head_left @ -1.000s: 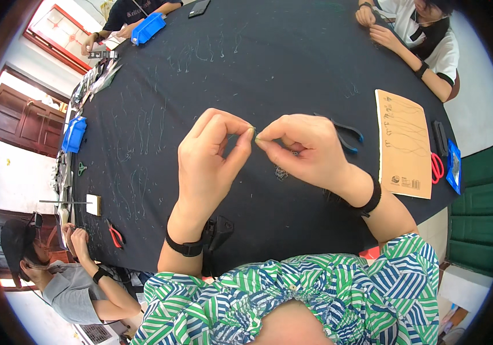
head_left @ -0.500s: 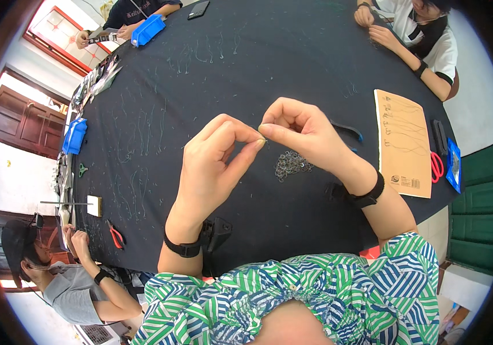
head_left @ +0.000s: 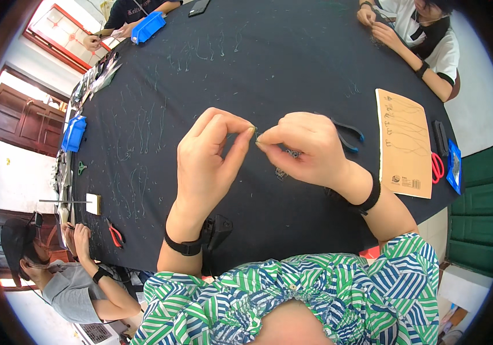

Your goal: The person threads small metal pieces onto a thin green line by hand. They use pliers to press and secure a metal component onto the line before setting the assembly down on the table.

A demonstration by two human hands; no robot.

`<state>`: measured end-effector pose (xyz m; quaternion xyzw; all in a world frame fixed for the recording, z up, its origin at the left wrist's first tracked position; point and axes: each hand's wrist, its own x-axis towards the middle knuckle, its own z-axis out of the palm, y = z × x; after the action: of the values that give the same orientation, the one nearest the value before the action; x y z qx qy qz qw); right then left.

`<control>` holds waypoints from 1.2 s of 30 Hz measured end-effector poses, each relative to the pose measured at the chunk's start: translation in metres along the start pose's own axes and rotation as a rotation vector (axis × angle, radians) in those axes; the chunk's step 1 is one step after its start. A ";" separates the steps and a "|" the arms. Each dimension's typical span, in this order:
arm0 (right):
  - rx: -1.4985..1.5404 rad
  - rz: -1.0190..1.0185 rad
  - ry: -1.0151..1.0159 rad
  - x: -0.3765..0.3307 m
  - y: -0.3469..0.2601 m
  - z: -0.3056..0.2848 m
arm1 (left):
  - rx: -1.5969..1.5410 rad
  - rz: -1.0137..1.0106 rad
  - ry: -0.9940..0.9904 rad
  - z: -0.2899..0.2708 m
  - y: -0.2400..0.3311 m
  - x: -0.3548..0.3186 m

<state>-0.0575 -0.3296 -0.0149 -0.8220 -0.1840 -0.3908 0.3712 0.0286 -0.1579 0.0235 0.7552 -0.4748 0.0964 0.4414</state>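
Black cloth (head_left: 275, 230) over the whole table. Left edge, far to near as I see it: blue tray (head_left: 148, 27), second blue tray (head_left: 74, 134), small green item (head_left: 81, 168), kind unclear, white block (head_left: 93, 204), red-handled pliers (head_left: 115, 234). Far edge: flat dark phone-like slab (head_left: 199, 8). Right edge: long black case (head_left: 440, 138), red scissor handles (head_left: 437, 168), blue packet (head_left: 454, 167), all close together. Seated around: person in grey (head_left: 74, 293), person in white and black (head_left: 439, 52), person in dark top (head_left: 128, 14). Behind: brown door (head_left: 22, 118) left, green panelled door (head_left: 476, 201) right.
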 end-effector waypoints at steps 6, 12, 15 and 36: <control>0.007 0.083 0.031 0.006 0.005 -0.010 | -0.053 0.021 -0.103 -0.001 -0.002 -0.002; 0.388 0.535 -0.070 -0.001 0.009 -0.007 | -0.078 0.048 -0.067 -0.002 -0.004 -0.002; 0.594 0.650 -0.046 -0.004 0.009 0.002 | -0.041 0.024 -0.042 -0.001 -0.001 -0.001; 0.194 0.373 -0.046 0.003 0.003 -0.013 | -0.051 0.075 -0.041 0.000 -0.003 -0.002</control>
<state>-0.0604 -0.3409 -0.0083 -0.8111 -0.0738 -0.2768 0.5100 0.0297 -0.1563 0.0210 0.7272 -0.5139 0.0851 0.4470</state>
